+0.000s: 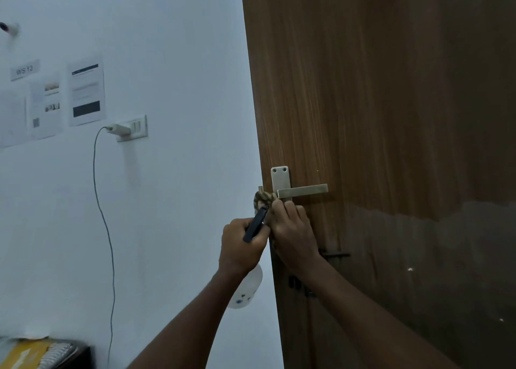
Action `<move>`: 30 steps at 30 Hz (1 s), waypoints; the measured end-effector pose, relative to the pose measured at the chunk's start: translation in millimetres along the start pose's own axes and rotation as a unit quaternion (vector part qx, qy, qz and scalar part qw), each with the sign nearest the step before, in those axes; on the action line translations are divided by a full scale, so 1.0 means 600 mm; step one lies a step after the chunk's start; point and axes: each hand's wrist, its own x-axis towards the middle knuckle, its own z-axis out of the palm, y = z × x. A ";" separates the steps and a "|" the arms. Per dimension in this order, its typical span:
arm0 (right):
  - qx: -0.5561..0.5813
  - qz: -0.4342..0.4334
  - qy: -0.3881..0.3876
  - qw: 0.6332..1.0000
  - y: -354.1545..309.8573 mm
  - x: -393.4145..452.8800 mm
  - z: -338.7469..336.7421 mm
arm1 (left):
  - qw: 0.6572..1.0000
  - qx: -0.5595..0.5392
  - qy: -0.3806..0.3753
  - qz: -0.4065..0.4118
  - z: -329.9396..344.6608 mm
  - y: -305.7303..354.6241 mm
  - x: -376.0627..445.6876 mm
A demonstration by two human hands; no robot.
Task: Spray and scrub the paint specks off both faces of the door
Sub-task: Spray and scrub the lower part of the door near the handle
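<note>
The left hand (242, 245) is clenched round a spray bottle (247, 287); the right hand (293, 229) pinches a cloth (264, 201) at the door (391, 103) edge. A wall label (25, 69) reads "WS 13".

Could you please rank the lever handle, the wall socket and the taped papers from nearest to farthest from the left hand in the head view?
From the left hand:
1. Lever handle, up and right, on the door.
2. Wall socket, upper left on the wall.
3. Taped papers, farther left and higher.

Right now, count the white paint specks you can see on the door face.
3 show on the door: one right of the handle plate, one lower right, one near the bottom right. Fainter ones may be hidden by blur.
</note>
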 end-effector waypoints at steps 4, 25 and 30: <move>0.050 -0.098 -0.060 0.992 0.067 -0.051 -0.034 | 0.999 0.005 -0.048 -0.014 0.011 0.000 -0.002; 0.014 0.157 -0.104 0.982 0.223 -0.004 -0.108 | 0.998 0.019 -0.066 0.009 0.036 0.047 0.023; 0.083 0.083 -0.183 0.976 0.247 0.122 -0.114 | 0.997 0.016 -0.079 0.011 0.042 0.077 0.031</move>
